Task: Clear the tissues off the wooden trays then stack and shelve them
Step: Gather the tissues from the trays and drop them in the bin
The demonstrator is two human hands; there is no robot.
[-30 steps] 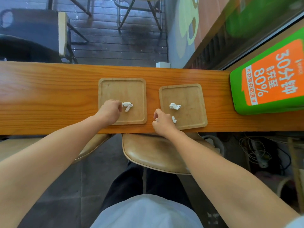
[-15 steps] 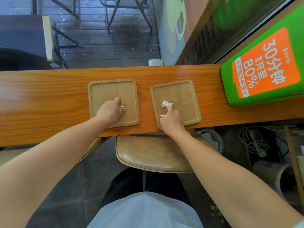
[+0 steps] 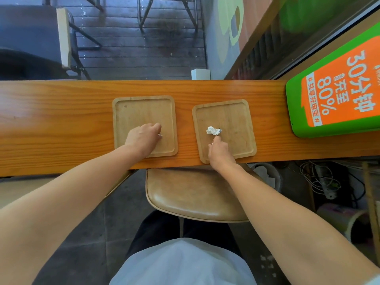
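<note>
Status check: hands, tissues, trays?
Left hand closed on tissue scrap, left square wooden tray. Right hand reaching crumpled white tissue, right tray. Nothing blocking.

Our left hand (image 3: 144, 138) covers its tissue (image 3: 160, 135) almost wholly; only a white sliver shows at the fingertips, so we cannot tell the grip. Under our right hand (image 3: 219, 150) any second tissue stays hidden. Far right of that hand, the green sign (image 3: 296, 112) is cut by the edge.

Two trays side by side on the tabletop (image 3: 61, 120): left tray (image 3: 144, 108), right tray (image 3: 232, 112) carrying a tissue (image 3: 212, 131).
</note>
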